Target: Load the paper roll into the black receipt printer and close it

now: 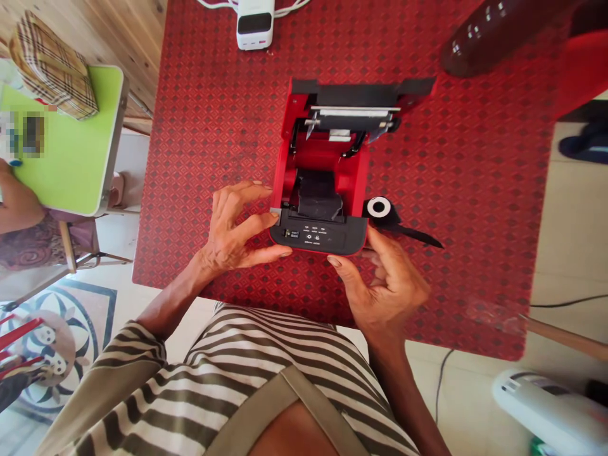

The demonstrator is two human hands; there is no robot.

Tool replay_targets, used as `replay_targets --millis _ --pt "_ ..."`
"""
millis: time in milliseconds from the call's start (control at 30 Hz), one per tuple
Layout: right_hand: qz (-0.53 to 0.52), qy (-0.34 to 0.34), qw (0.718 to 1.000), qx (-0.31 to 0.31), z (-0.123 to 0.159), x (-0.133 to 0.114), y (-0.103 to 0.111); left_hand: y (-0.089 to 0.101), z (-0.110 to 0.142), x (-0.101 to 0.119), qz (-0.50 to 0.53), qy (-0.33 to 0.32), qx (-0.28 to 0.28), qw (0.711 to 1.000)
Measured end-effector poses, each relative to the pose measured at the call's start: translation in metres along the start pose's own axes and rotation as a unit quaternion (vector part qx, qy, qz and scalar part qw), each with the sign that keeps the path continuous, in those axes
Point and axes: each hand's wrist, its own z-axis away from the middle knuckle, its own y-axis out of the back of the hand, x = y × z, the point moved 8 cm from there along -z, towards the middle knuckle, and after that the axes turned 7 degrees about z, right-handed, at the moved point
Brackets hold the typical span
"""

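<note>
A red and black label printer (319, 235) stands on the table with its lid (356, 95) tipped up and back. Inside the red bay lies a black roll (319, 193) of strip material. My left hand (232, 231) is at the printer's front left corner, index finger on the grey latch and thumb along the front edge. At the opposite corner, my right hand (384, 278) grips the casing, thumb at the front and fingers on the right side. Just right of the printer sits another black roll (379, 207) with a white core, its loose tail lying on the table.
A white power bank (255, 25) with cables lies at the far edge of the red table (204, 126). A dark bottle (475, 41) is at the far right. Left is a green table (90, 158) with a plaid bag (52, 63) and a person's arm (19, 193) beside it.
</note>
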Motion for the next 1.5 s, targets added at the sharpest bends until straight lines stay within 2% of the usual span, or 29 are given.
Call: replay_targets --millis 67,200,300,367,433,500,600,667,733,900,1033,1167,1300,1433,1500 --pt "-0.013 0.01 1.0 0.001 0.0 -0.001 0.001 0.001 0.0 0.003 0.001 -0.007 0.014 1.0" --pt "-0.006 0.034 0.999 -0.023 -0.007 -0.001 0.013 -0.003 0.001 0.005 -0.001 0.019 0.004 1.0" --pt "0.048 0.067 0.997 -0.01 -0.028 -0.008 0.033 -0.005 -0.001 0.008 -0.002 0.026 0.006 1.0" --pt "0.084 0.092 0.992 -0.011 -0.052 -0.016 0.038 -0.006 -0.004 0.01 0.003 0.019 0.016 1.0" --pt "0.082 0.129 0.986 -0.065 -0.08 -0.026 0.025 -0.009 -0.006 0.007 0.015 0.021 0.025 0.999" --pt "0.068 0.164 0.972 -0.155 -0.105 -0.035 -0.003 -0.015 -0.004 -0.002 0.028 0.042 0.025 0.998" --pt "0.145 0.194 0.923 -0.299 -0.128 -0.04 -0.054 -0.021 0.006 -0.021 0.046 0.08 0.035 0.995" --pt "0.206 0.212 0.891 -0.346 -0.133 -0.043 -0.08 -0.022 0.013 -0.029 0.062 0.093 0.048 0.993" --pt "0.246 0.222 0.876 -0.35 -0.136 -0.045 -0.096 -0.024 0.017 -0.034 0.069 0.106 0.041 0.991" --pt "0.273 0.235 0.884 -0.299 -0.134 -0.047 -0.112 -0.031 0.016 -0.032 0.088 0.127 -0.003 0.988" --pt "0.273 0.235 0.871 -0.334 -0.131 -0.044 -0.121 -0.033 0.015 -0.032 0.098 0.124 0.005 0.987" --pt "0.267 0.247 0.863 -0.35 -0.135 -0.045 -0.117 -0.035 0.016 -0.031 0.115 0.094 0.017 0.989" --pt "0.244 0.245 0.865 -0.363 -0.135 -0.051 -0.102 -0.039 0.018 -0.032 0.109 0.095 -0.004 0.99" --pt "0.232 0.231 0.889 -0.32 -0.13 -0.063 -0.068 -0.043 0.02 -0.036 0.094 0.12 -0.027 0.988" --pt "0.203 0.213 0.908 -0.297 -0.129 -0.06 -0.045 -0.044 0.02 -0.036 0.094 0.123 -0.03 0.987"
